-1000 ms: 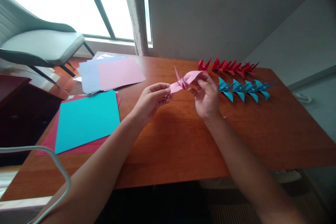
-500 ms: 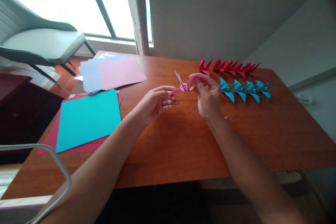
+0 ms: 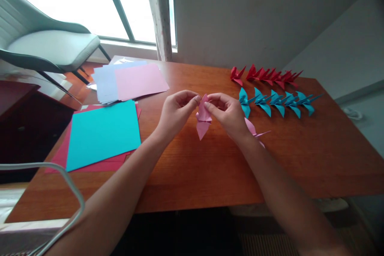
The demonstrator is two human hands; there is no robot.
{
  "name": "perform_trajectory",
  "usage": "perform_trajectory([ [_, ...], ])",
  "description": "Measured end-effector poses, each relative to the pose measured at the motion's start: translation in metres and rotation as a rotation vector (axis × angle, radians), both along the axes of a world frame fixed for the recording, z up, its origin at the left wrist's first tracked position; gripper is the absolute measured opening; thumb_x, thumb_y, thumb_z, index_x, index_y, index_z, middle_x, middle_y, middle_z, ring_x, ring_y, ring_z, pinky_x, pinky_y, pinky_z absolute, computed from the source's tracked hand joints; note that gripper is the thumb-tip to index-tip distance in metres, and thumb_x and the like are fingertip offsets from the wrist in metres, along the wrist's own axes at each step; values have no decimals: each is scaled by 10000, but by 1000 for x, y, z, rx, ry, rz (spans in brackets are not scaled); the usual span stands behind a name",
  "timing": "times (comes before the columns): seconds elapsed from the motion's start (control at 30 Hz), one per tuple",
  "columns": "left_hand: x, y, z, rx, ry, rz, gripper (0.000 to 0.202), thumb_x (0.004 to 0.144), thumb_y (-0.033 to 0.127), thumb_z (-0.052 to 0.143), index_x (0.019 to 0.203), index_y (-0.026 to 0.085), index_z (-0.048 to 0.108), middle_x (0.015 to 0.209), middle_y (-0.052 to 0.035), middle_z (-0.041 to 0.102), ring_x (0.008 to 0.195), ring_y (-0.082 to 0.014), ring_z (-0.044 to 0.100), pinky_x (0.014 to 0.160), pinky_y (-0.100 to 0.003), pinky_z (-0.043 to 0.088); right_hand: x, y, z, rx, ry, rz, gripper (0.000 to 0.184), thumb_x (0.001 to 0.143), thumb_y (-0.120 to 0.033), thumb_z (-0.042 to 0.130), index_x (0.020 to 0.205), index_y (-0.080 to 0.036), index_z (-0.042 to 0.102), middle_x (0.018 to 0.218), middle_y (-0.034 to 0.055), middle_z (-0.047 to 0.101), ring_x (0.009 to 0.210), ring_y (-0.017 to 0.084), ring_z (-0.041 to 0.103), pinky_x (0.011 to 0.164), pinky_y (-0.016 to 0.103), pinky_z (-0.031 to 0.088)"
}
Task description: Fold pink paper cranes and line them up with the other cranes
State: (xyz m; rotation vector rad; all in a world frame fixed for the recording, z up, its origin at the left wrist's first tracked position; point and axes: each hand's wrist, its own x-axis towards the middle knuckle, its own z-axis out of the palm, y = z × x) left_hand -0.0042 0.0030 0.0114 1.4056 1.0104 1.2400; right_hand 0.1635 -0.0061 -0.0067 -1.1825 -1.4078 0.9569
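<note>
A pink origami crane is held above the table between my two hands, one wing pointing up and the other hanging down. My left hand pinches its upper part from the left. From the right, my right hand grips the same raised wing between thumb and fingers. Another pink crane lies on the table beside my right wrist, partly hidden by it. Beyond my right hand stands a row of blue cranes, with a row of red cranes behind them.
Pink and pale lilac sheets lie at the table's back left. Nearer, a turquoise sheet rests on red sheets. A white cable crosses near my left forearm. A chair stands by the window beyond the wooden table.
The pink crane has turned from wings spread sideways to wings upright and down. Both hands have drawn together at its upper wing. More of the other pink crane shows.
</note>
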Motion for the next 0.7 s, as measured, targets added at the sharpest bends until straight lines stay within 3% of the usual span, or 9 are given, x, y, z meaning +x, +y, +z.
perform_trajectory([
  [0.17,1,-2,1,-58,-34,-67,207,779,352,815,778,158,743,742,-13,698,687,-118,580,640,-233,451,-2,-3,6,-21,31,64,162,804,-329,756,877,-224,657,738,-14,700,661,145,649,588,279,485],
  [0.47,3,-5,4,-70,-68,-49,112,802,266,741,778,158,719,746,-11,681,696,-117,584,647,-230,447,0,-5,10,-39,-12,93,187,813,-382,750,830,-225,652,748,-11,672,676,145,610,593,287,456],
  [0.7,3,-4,3,-65,-42,-64,87,803,227,721,770,148,715,745,-15,688,700,-116,590,657,-231,457,-1,-1,7,-50,149,111,227,875,-421,711,796,-213,665,709,-32,613,639,110,521,574,258,412],
])
